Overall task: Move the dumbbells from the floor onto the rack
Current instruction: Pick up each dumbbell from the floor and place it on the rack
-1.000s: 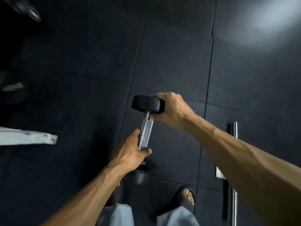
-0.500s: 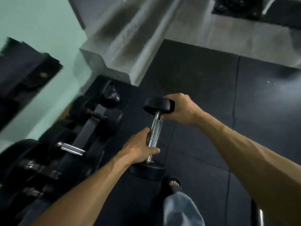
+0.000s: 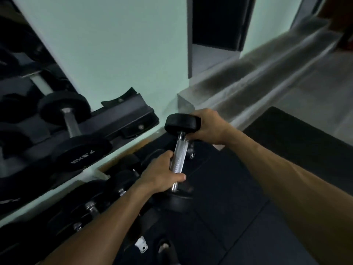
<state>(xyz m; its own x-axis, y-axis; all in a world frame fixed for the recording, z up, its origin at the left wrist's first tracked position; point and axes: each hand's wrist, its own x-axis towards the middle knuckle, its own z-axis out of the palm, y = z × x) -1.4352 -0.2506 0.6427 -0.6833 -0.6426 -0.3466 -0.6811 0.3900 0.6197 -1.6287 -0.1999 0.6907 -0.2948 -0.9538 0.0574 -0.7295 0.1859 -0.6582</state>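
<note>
I hold a black-headed dumbbell [image 3: 179,153] with a knurled chrome handle, tilted almost upright, in the middle of the view. My left hand [image 3: 162,174] is wrapped around the lower handle. My right hand [image 3: 208,126] grips the upper head from the right side. The black rack [image 3: 122,115] runs along the left, its upper rail just left of the held dumbbell. A dumbbell marked 7.5 kg [image 3: 76,142] lies across that rail. Several more dumbbells [image 3: 99,199] sit on the lower tier beneath my left forearm.
A pale green wall [image 3: 118,46] stands behind the rack. A grey concrete ledge [image 3: 248,81] runs from the rack's end to the upper right. Black rubber floor mats [image 3: 238,217] cover the floor; my sandalled foot [image 3: 166,247] shows at the bottom.
My view has swung up and left from the bare floor to the rack and wall. The dumbbell, held the same way in both hands, is now close beside the rack's right end.
</note>
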